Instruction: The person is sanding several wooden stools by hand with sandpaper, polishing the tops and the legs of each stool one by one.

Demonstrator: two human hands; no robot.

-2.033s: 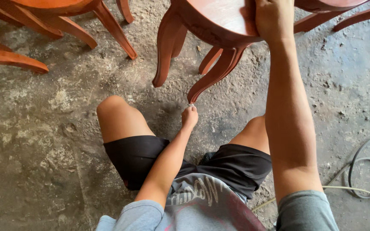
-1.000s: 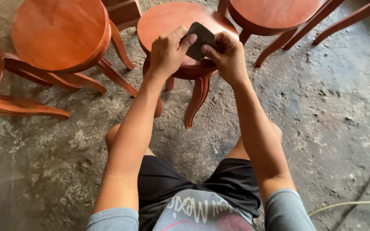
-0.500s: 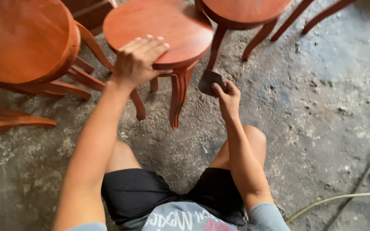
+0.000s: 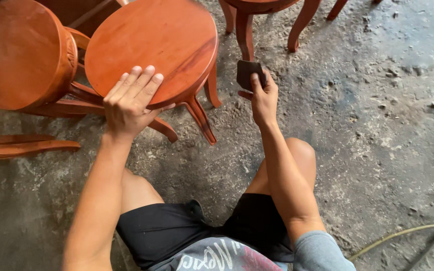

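Stool [image 4: 151,47] stands tilted on the grey floor [image 4: 377,125], just in front of the seated person, its round top facing the camera. A second stool [image 4: 18,55] lies touching it on the left, and the legs of a third [image 4: 297,25] stand far behind. A thin hose [image 4: 403,233] runs at the near right. The left hand [image 4: 129,103] grips the near rim of the top, fingers flat on it. The right hand [image 4: 262,95], just right of the stool, is closed on a dark sanding pad [image 4: 249,74].
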